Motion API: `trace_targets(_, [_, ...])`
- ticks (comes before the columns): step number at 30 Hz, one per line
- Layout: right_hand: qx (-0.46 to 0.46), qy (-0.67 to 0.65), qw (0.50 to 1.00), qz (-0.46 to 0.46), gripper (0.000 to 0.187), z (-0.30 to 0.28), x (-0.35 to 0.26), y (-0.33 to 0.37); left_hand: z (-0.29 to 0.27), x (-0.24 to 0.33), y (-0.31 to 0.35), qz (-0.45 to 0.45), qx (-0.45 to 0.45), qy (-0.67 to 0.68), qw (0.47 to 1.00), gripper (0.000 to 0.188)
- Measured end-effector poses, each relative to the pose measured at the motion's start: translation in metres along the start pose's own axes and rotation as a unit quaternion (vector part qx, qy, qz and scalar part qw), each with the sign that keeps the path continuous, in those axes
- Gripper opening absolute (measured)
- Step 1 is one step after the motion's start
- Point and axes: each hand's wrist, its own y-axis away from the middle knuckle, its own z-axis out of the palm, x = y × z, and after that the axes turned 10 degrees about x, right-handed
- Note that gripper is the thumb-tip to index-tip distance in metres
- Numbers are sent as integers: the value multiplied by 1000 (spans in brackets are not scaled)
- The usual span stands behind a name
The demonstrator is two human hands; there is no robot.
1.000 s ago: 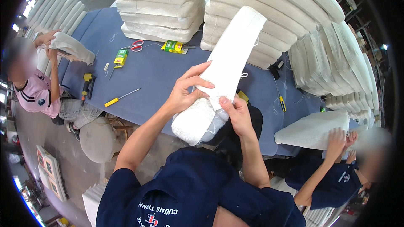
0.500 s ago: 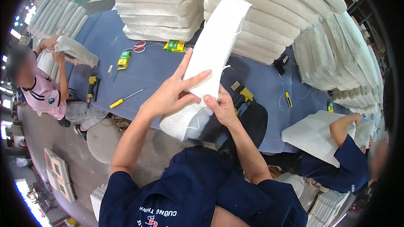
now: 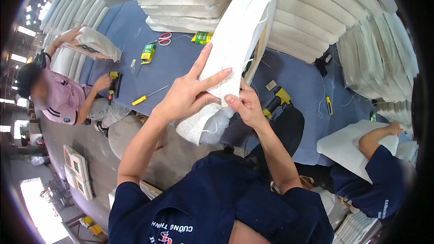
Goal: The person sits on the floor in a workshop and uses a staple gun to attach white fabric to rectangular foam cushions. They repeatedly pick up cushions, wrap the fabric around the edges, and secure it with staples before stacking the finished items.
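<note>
Green-yellow box point(image 3: 148, 54): contents hidden. White cushion point(image 3: 244, 22), padding point(image 3: 220, 124) exposed at near end, held over edge of blue table point(image 3: 174, 70); gripped by left hand point(image 3: 185, 94), fingers spread, pinched by right hand point(image 3: 249, 107).

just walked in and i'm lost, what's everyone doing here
The person's left hand and right hand hold a long white padded piece above the blue table; its cover gapes at the lower end, showing pale stuffing. To the left, a co-worker in pink holds another white piece. To the right, a co-worker in navy has an arm across a white panel.
</note>
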Motion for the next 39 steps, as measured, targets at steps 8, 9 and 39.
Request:
trace_targets(8, [17,-38,999,-24,24,4,12,-7,-5,4,-1,-21,-35,-101,994,79])
trace_targets(9, [12,-35,999,-29,23,6,14,-10,-7,3,2,-34,-39,-108,993,81])
trace_targets(39, [533,61,737,411,93,-173,205,105,31,26,15,-214,153,-185,947,80])
